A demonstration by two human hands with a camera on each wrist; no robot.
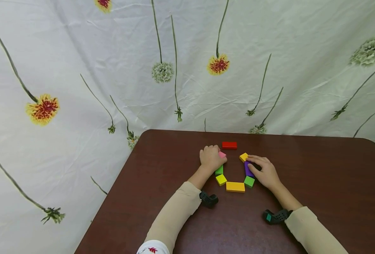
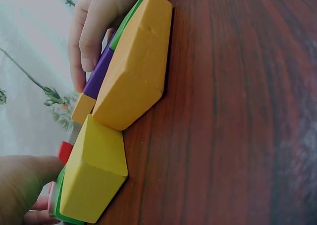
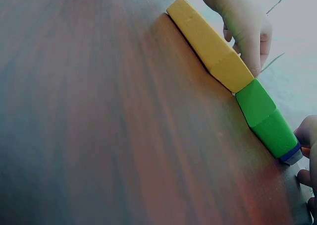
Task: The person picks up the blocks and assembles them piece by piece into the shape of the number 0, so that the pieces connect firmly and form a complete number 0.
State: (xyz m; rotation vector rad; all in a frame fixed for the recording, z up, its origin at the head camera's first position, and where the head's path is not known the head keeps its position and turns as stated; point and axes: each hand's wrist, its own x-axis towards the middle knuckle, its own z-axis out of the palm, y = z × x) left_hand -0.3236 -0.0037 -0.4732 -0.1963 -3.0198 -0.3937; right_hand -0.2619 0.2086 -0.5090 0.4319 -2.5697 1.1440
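My left hand (image 1: 210, 158) pinches a pink block (image 1: 222, 154) between thumb and fingers, partly hiding it. My right hand (image 1: 265, 172) touches an orange-yellow block (image 1: 243, 157) with its fingertips, while its thumb lies against a purple block (image 1: 248, 169). These blocks form part of a ring on the table. Along its left side stand a green block (image 1: 219, 170) and a yellow block (image 2: 94, 168). A long orange block (image 1: 235, 187) makes the near side, and another green block (image 3: 265, 118) joins it to the purple one.
A red block (image 1: 229, 145) lies at the far side, apart from the others. The dark brown table (image 1: 327, 190) reaches back to a pale hanging cloth (image 1: 127, 46) printed with flowers. Black bands (image 1: 209, 199) sit on both wrists.
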